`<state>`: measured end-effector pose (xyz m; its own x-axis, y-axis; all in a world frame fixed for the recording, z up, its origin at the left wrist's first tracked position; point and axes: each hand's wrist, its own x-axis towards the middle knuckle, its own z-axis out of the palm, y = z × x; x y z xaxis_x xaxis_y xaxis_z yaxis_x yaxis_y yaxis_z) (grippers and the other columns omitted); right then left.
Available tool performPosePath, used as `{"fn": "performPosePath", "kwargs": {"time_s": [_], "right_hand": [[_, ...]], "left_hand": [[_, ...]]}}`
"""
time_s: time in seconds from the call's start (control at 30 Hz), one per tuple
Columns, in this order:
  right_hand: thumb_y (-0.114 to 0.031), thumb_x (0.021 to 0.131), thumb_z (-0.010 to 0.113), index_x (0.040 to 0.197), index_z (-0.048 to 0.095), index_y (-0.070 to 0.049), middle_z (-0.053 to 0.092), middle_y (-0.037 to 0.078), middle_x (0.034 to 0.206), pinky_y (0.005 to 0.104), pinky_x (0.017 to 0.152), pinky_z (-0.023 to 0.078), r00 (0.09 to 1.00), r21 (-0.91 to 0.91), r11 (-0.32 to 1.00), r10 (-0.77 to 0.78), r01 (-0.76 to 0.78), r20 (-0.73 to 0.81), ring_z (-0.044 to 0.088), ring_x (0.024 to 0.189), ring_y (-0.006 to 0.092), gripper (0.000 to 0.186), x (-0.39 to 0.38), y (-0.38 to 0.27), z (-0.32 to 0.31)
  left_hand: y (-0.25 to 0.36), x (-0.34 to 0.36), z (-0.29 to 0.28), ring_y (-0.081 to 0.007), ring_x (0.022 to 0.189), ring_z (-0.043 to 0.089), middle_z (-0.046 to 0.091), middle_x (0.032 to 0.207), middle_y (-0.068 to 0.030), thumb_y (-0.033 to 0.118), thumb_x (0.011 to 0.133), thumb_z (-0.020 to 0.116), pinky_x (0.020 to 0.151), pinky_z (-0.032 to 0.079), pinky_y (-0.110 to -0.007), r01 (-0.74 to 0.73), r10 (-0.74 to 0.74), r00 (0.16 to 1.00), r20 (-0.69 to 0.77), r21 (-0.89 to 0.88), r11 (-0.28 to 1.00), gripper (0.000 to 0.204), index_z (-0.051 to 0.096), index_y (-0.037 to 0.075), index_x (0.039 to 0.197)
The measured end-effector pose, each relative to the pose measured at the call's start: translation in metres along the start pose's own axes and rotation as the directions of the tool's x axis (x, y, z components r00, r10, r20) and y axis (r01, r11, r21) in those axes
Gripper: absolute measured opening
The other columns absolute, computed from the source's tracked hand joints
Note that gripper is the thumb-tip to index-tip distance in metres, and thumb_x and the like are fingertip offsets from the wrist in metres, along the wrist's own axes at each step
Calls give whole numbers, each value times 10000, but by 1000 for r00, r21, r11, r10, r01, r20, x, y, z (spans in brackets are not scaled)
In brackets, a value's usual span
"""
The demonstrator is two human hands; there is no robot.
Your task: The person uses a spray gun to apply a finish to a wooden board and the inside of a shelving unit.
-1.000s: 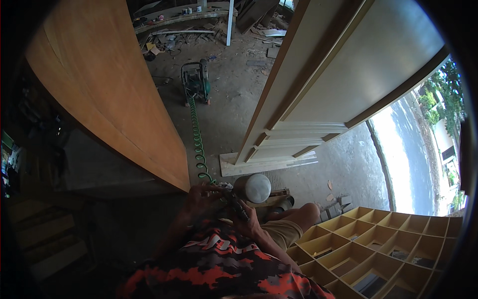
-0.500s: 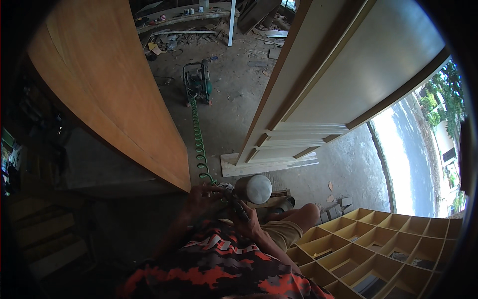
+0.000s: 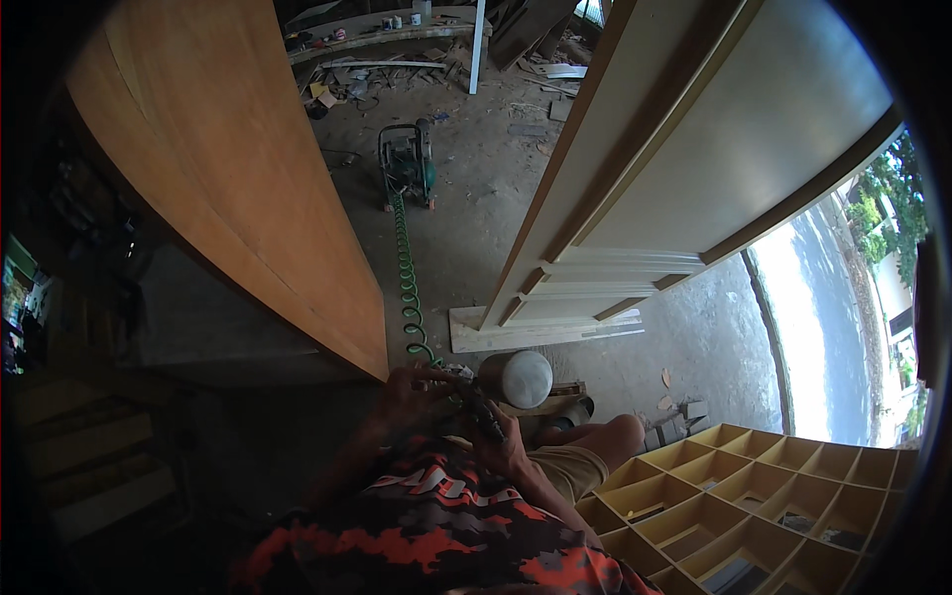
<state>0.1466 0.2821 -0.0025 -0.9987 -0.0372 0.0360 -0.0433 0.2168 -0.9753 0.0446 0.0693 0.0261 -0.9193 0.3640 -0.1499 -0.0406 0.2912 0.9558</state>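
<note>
In front of my body, my right hand (image 3: pixel 504 446) is wrapped around the dark grip of a spray gun (image 3: pixel 484 415). A silvery metal cup (image 3: pixel 528 379) with a round, pale grey top sits at the gun, just beyond that hand. My left hand (image 3: pixel 405 397) is at the gun's left side, its fingers bent in toward the gun. Dim light hides exactly what those fingers pinch. A green coiled air hose (image 3: pixel 408 288) runs from near my left fingers to a dark green air compressor (image 3: pixel 407 164) on the floor ahead.
A tall orange-brown wooden panel (image 3: pixel 238 169) stands at the left. On the right, a grey-beige panelled door (image 3: pixel 635 178) stands on a pale board (image 3: pixel 466 332). A yellowish compartment shelf (image 3: pixel 754 486) is at lower right, beside grey blocks (image 3: pixel 674 426). Scrap wood and a cluttered bench (image 3: pixel 387 38) lie far ahead.
The view has turned slightly, so the surroundings sit a little farther right. Both hands stay close together at the spray gun, with only small finger movement.
</note>
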Motion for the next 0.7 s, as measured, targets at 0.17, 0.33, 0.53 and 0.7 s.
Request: {"fn": "performPosePath", "kwargs": {"time_s": [0.17, 0.33, 0.53, 0.7], "right_hand": [[-77, 1029, 693, 1236, 700, -5, 795, 136, 1002, 350, 794, 589, 998, 26, 998, 47, -48, 46, 772, 919, 178, 219, 2, -9, 2], [-80, 1028, 697, 1255, 698, -10, 809, 134, 1045, 354, 820, 598, 999, 21, 999, 40, -40, 1, 790, 967, 184, 238, 3, -14, -3], [-85, 1022, 705, 1261, 699, -14, 810, 136, 1040, 358, 816, 598, 994, 12, 994, 105, -105, 9, 790, 959, 186, 250, 3, -12, -2], [-93, 1008, 725, 1277, 702, -21, 785, 118, 994, 339, 750, 571, 1000, 39, 999, 30, -30, 0, 724, 887, 135, 279, 4, -7, 2]], "left_hand": [[-8, 1, -4, -64, 741, 450, 564, 874, 77, 218, 897, 913, 679, 379, -295, -40, 41, 999, -8, 16, 999, 242, 881, 170, 1131], [-7, 8, 1, -65, 749, 464, 571, 890, 75, 230, 896, 916, 683, 384, -296, -27, 28, 999, 30, -27, 999, 257, 877, 167, 1142], [-1, 7, 0, -70, 760, 462, 570, 907, 70, 243, 896, 917, 689, 387, -297, -43, 45, 998, 37, -63, 997, 262, 877, 185, 1148], [-19, 11, -3, -86, 815, 478, 584, 983, 31, 225, 898, 895, 687, 397, -287, -17, 18, 999, 41, -25, 1000, 267, 871, 157, 1155]]}}
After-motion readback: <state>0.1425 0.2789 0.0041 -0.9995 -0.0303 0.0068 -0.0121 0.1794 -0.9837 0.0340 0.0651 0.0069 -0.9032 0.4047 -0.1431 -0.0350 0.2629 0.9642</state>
